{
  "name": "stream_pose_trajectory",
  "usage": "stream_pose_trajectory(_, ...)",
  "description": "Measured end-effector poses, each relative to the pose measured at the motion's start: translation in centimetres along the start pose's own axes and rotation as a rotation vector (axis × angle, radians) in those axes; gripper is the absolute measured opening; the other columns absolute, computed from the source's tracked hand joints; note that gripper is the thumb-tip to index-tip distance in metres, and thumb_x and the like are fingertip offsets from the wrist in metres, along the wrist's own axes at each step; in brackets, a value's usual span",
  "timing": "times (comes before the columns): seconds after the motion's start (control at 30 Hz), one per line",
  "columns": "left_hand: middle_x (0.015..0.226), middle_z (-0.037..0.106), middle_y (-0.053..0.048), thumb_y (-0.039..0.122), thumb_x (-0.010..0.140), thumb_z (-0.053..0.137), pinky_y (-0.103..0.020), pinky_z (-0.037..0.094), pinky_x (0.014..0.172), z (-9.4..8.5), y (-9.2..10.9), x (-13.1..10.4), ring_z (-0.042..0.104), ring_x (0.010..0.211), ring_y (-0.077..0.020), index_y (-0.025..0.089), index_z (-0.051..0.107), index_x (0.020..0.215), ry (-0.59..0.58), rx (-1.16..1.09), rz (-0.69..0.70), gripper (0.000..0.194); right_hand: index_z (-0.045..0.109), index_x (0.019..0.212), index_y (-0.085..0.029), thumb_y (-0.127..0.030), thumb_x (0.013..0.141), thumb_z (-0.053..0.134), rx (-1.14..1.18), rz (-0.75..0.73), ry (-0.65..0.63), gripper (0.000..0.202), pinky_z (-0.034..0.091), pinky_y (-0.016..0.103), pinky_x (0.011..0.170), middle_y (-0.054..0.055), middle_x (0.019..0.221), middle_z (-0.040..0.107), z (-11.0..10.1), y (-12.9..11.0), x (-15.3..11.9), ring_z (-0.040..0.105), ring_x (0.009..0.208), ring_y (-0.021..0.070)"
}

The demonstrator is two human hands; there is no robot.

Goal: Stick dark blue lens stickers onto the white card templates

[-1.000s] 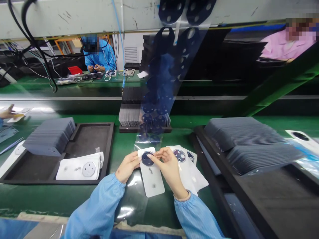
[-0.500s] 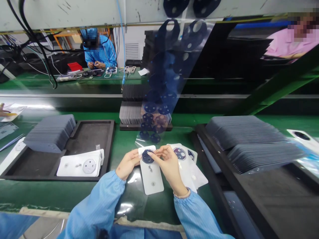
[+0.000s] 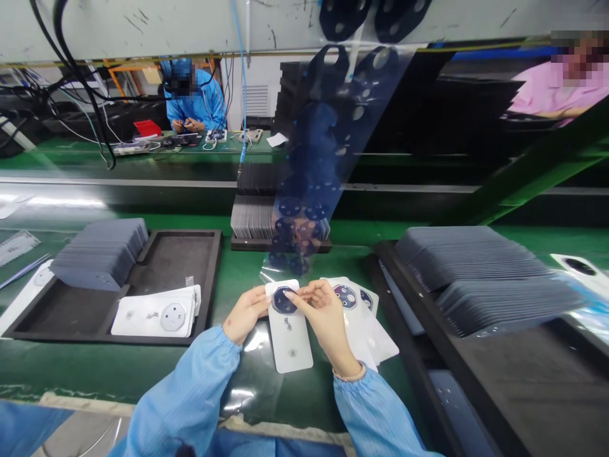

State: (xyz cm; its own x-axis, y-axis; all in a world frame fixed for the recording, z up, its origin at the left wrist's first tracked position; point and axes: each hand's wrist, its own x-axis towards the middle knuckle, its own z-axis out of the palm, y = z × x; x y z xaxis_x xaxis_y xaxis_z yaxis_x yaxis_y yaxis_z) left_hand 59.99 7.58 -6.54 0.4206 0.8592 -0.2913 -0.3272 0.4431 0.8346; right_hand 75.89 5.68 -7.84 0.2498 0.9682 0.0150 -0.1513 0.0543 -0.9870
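A white panel point(image 3: 294, 352) with rounded corners lies in front of me, its dark round piece point(image 3: 284, 300) at the top end. My left hand point(image 3: 247, 311) grips the panel's upper left edge with bent fingers. From the right, my right hand point(image 3: 327, 317) pinches at the panel's upper right edge, its thumb over the dark piece. Beside it, more white panels point(image 3: 354, 324) lie fanned out, some with dark round pieces. A clear film strip point(image 3: 314, 184) with dark round shapes hangs just beyond the held panel.
On the left, a black tray point(image 3: 212, 273) holds grey panels point(image 3: 104, 251) and white panels point(image 3: 143, 315). Another black tray point(image 3: 523, 381) with stacked grey panels point(image 3: 466, 260) stands right. Upright panels point(image 3: 252, 216) stand ahead. Two people point(image 3: 200, 95) sit across the bench.
The view has shifted slightly. Both hands keep nearly the same hold on the panel. At the far left, the hand seen earlier is out of view.
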Motion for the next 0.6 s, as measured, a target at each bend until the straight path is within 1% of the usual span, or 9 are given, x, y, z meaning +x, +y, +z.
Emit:
stream_pose_trajectory(0.2,0.099,0.075,-0.015,0.043,0.066,0.083,-0.037,0.050,0.086,-0.06,-0.01,-0.01,0.070,0.091,-0.0283,0.012,0.071,0.105,-0.002,0.022,0.006,0.051,0.051,0.076,-0.024,-0.039,0.063,0.086,-0.007,0.000,-0.008,0.041,0.048,0.031,0.068,-0.001,0.073,0.064,0.08,-0.10,-0.10,0.061,0.071,0.0173)
stream_pose_trajectory(0.6,0.100,0.075,-0.015,0.040,0.068,0.082,-0.036,0.049,0.087,-0.04,-0.13,-0.05,0.070,0.092,-0.0274,0.010,0.071,0.107,-0.015,-0.002,-0.002,0.050,0.051,0.077,-0.023,-0.036,0.065,0.085,-0.024,-0.033,-0.009,0.038,0.048,0.030,0.066,-0.002,0.072,0.064,0.08,0.35,-0.04,0.060,0.070,0.0165)
